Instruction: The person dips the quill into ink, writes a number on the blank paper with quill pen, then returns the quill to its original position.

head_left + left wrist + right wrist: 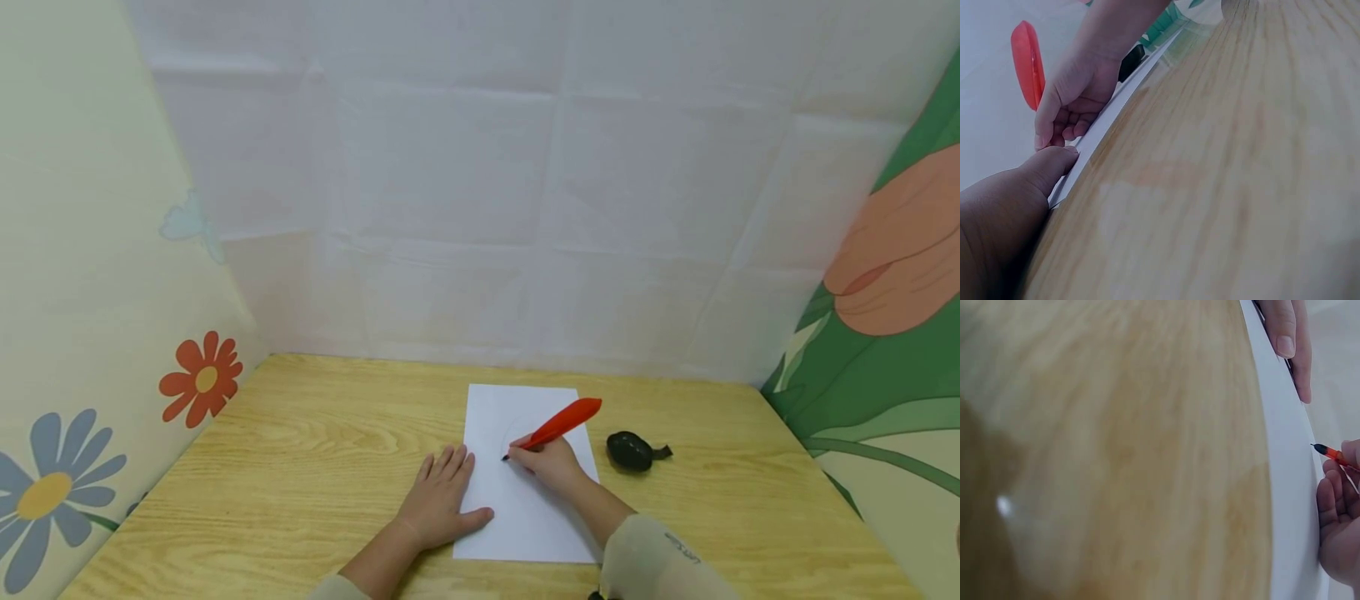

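A sheet of white paper (525,533) lies on the wooden table, with a faint curved line near its middle. My right hand (557,468) rests on the sheet and pinches a red feather-shaped pen (564,419) close to its dark tip. That tip is at the paper, beside the faint line, and the red feather end slants up to the right. Flat at the sheet's left edge, my left hand (442,504) has its fingers on the wood and its thumb over the paper. In the right wrist view, the pen (1334,454) shows its black point between the two hands.
To the right of the paper lies a glossy black rounded object (630,451) with a short stub. The wooden table (322,442) reaches back to a creased white sheet (450,183). Flower-patterned panels (67,275) stand at both sides.
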A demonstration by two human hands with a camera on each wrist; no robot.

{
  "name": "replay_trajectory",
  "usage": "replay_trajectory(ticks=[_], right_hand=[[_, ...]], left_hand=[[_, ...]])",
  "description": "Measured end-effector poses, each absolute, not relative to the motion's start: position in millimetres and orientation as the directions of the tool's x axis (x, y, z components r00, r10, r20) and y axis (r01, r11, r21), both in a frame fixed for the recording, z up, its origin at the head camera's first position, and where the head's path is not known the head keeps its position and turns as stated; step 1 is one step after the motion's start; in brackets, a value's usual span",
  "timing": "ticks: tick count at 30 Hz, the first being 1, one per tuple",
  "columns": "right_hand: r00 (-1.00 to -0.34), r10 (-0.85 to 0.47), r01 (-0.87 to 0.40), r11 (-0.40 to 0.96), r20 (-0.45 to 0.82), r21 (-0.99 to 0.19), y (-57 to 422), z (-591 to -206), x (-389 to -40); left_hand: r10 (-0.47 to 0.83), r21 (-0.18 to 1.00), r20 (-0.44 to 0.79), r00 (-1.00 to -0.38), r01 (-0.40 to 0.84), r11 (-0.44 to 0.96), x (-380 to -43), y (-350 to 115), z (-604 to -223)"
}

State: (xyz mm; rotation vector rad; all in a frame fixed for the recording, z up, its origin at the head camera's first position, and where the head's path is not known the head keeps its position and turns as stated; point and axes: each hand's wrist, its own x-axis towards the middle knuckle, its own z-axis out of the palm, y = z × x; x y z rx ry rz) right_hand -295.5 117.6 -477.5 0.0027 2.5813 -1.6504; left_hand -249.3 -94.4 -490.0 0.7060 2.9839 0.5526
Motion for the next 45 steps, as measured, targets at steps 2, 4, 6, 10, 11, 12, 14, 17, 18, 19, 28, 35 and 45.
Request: replay_trajectory(ticks=[2,4,6,10,11,12,14,17,18,19,28,35,45], right_hand=[[-0.997,-0.043,0.041,0.424,-0.065,-0.905,118,-477,-295],[-0.997,-0.045,0.039,0.426,-0.065,-0.904,118,-477,-294],[-0.997,-0.047,0.039,0.431,-0.065,-0.902,118,-476,-293],[-0.996,-0.056,0.032,0.437,-0.063,-0.899,118,-475,-291],[-0.996,-0.057,0.033,0.437,-0.064,-0.899,118,-475,-290],[-0.996,-0.059,0.033,0.438,-0.065,-0.898,118,-474,-290],[-0.996,-0.066,0.030,0.437,-0.065,-0.899,119,-475,-290],[-0.995,-0.069,0.031,0.432,-0.068,-0.901,120,-475,-289],[-0.995,-0.071,0.032,0.430,-0.069,-0.902,120,-475,-289],[-0.995,-0.073,0.033,0.429,-0.071,-0.903,120,-476,-289],[-0.992,-0.084,0.044,0.439,-0.090,-0.897,122,-477,-288],[-0.990,-0.090,0.057,0.441,-0.107,-0.896,123,-476,-286],[-0.988,-0.110,0.049,0.445,-0.109,-0.894,124,-475,-282]], left_hand=[[0.439,0.342,0.055,-0.897,0.430,0.836,-251,-95,-492],[0.438,0.338,0.052,-0.898,0.428,0.838,-251,-95,-491],[0.437,0.337,0.040,-0.898,0.424,0.840,-250,-94,-490],[0.435,0.344,0.029,-0.900,0.418,0.841,-249,-94,-488],[0.435,0.346,0.029,-0.900,0.417,0.840,-249,-94,-488],[0.435,0.348,0.029,-0.900,0.416,0.840,-249,-94,-487],[0.435,0.350,0.026,-0.900,0.416,0.839,-250,-94,-487],[0.435,0.356,0.028,-0.900,0.416,0.837,-251,-94,-488],[0.435,0.357,0.027,-0.900,0.416,0.837,-251,-94,-488],[0.438,0.355,0.032,-0.899,0.419,0.835,-252,-94,-488],[0.438,0.355,0.048,-0.898,0.425,0.833,-250,-95,-492],[0.435,0.359,0.036,-0.899,0.418,0.834,-252,-95,-490],[0.434,0.353,0.034,-0.900,0.417,0.838,-250,-95,-490]])
